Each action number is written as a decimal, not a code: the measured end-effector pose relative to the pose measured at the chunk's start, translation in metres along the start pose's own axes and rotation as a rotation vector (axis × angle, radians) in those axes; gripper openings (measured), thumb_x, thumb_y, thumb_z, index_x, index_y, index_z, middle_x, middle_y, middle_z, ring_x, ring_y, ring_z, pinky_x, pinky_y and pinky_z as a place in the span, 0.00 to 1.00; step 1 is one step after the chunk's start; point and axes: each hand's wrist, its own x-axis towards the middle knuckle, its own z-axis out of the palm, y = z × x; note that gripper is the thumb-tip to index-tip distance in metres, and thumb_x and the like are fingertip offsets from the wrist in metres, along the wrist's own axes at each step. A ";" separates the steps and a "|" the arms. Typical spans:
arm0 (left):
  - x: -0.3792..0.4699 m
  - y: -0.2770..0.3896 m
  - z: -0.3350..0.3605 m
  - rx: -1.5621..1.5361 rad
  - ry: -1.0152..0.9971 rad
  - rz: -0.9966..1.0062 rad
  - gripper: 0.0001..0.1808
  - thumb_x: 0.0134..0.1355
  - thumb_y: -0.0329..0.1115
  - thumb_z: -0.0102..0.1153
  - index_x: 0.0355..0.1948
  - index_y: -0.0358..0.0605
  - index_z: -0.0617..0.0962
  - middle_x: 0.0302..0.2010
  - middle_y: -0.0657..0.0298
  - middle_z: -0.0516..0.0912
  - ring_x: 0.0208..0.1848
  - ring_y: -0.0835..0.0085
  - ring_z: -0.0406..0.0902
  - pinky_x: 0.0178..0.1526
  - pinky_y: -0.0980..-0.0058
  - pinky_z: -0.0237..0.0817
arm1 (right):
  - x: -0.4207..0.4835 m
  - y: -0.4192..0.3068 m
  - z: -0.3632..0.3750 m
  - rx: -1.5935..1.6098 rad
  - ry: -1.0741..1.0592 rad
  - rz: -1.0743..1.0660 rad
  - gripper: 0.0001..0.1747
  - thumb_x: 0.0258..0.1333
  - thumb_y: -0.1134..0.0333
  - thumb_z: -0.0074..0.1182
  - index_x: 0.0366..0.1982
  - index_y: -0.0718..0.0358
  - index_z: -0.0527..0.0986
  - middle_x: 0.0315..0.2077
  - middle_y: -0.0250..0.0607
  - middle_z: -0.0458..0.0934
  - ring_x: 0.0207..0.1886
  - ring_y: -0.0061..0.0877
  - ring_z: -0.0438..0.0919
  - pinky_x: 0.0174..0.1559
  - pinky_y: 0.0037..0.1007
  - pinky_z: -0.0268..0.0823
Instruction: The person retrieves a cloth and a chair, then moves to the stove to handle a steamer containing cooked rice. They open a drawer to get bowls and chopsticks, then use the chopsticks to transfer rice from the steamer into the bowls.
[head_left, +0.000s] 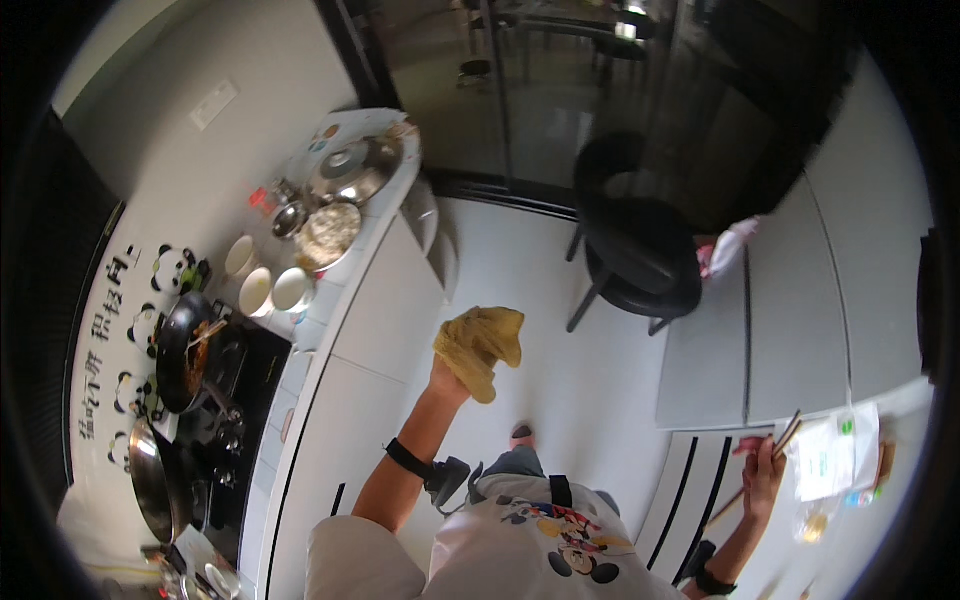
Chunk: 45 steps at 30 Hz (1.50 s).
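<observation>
A folded yellow-brown cloth (484, 349) is gripped in my left hand (448, 381), held out over the floor beside the counter. Its corners droop past my fingers, most of which it hides. At the right, my right hand (761, 476) is closed around a pair of wooden chopsticks (789, 433). They slant across the hand, with tips beyond the fingers and the other ends below the palm. Something pinkish (748, 445) shows at these fingers, too blurred to name. Just right of that hand lies a white packet (832, 454) bearing writing.
On the left counter (352, 300), a wok (184, 352) with food sits on the black cooktop (259, 382) beside a second pan (154, 480). Farther along stand white cups (292, 289), a bowl (330, 232) and a metal lid (356, 169). A black chair (637, 262) stands by the glass door (525, 112).
</observation>
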 end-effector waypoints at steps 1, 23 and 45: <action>-0.001 0.013 -0.019 0.003 0.042 0.031 0.28 0.58 0.50 0.52 0.51 0.39 0.68 0.43 0.59 0.75 0.45 0.69 0.72 0.46 0.68 0.65 | 0.019 -0.007 0.029 0.037 -0.069 -0.038 0.22 0.66 0.55 0.38 0.27 0.63 0.75 0.18 0.33 0.75 0.12 0.07 0.53 0.14 0.15 0.44; 0.148 0.136 -0.214 -0.123 0.875 0.424 0.13 0.55 0.32 0.51 0.33 0.27 0.74 0.29 0.52 0.76 0.28 0.68 0.71 0.30 0.73 0.63 | 0.307 -0.191 0.591 0.468 -1.007 -0.294 0.28 0.65 0.49 0.32 0.25 0.65 0.70 0.24 0.36 0.65 0.18 0.20 0.66 0.21 0.21 0.61; 0.194 0.097 -0.315 -0.008 1.597 0.673 0.21 0.63 0.44 0.49 0.53 0.45 0.68 0.43 0.60 0.76 0.42 0.69 0.75 0.37 0.68 0.72 | 0.411 -0.234 0.830 0.379 -1.629 -0.057 0.31 0.66 0.49 0.30 0.21 0.66 0.70 0.24 0.36 0.64 0.18 0.24 0.67 0.22 0.23 0.62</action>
